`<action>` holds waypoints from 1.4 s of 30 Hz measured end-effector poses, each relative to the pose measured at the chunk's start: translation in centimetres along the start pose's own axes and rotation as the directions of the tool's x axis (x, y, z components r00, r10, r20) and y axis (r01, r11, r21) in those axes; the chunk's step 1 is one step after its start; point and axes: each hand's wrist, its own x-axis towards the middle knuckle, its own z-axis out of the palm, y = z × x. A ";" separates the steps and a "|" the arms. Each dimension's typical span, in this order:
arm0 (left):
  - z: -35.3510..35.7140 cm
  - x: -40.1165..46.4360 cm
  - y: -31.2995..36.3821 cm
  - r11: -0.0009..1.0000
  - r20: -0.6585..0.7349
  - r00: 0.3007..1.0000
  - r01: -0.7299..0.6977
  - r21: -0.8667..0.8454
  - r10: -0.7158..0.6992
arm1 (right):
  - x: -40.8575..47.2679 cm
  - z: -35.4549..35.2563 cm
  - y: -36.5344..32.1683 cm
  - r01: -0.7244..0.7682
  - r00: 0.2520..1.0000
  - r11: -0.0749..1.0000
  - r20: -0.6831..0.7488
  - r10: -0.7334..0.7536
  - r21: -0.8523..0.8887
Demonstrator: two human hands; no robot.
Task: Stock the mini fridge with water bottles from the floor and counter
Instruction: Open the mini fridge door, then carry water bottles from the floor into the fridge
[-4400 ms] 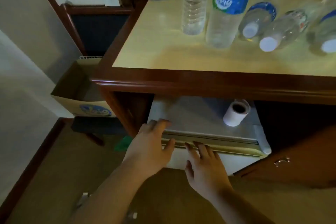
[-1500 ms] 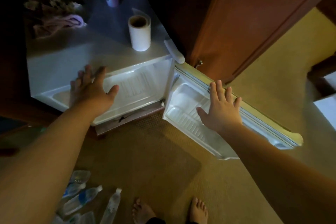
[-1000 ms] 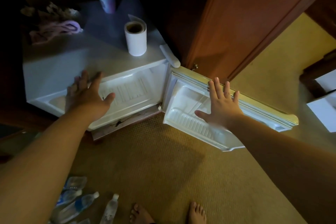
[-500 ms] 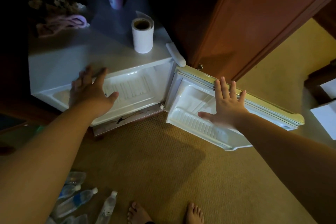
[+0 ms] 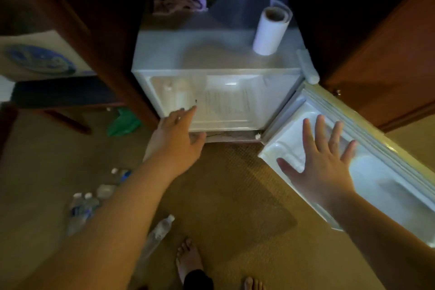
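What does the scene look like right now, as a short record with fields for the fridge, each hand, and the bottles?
fridge: mini fridge with its door swung open
left hand: left hand open, reaching at the fridge's lower front edge
right hand: right hand open, fingers spread over the door's inner side
bottles: water bottles lying on the carpet
on top: paper roll

View: single head-worn wide-angle camera, no second view.
Facing: forward and steeply down onto the open white mini fridge [image 5: 219,63] and tan carpet floor [image 5: 235,195].
Nearness: arm's reach; bare feet at the bottom edge.
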 end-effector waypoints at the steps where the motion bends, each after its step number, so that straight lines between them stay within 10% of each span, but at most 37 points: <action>1: 0.4 -2.6 -0.8 0.999 0.012 0.999 0.045 -0.028 -0.045 | -0.6 0.2 -1.7 0.074 0.997 0.997 0.034 -0.074 0.002; 12: 7.1 -21.5 -12.1 0.688 0.094 0.811 0.546 -0.477 -0.578 | -6.8 4.0 -18.4 0.662 0.672 0.744 0.371 -0.641 0.085; 21: 11.2 -22.0 -22.7 0.507 0.145 0.661 0.680 -0.529 -0.736 | -5.2 13.8 -29.6 0.814 0.395 0.555 0.542 -0.742 0.168; 29: 17.2 -21.0 -27.8 0.351 0.256 0.511 0.804 -0.480 -0.820 | -2.9 23.9 -34.0 0.784 0.322 0.597 0.710 -0.626 0.170; 36: 23.7 -18.9 -29.3 0.545 0.316 0.581 0.814 -0.201 -0.750 | 0.3 29.6 -35.5 0.838 0.202 0.508 0.751 -0.628 0.200; 42: 31.0 -15.3 -29.3 0.670 0.309 0.653 0.740 -0.064 -0.691 | 2.6 35.0 -37.8 0.834 0.253 0.511 0.680 -0.688 0.207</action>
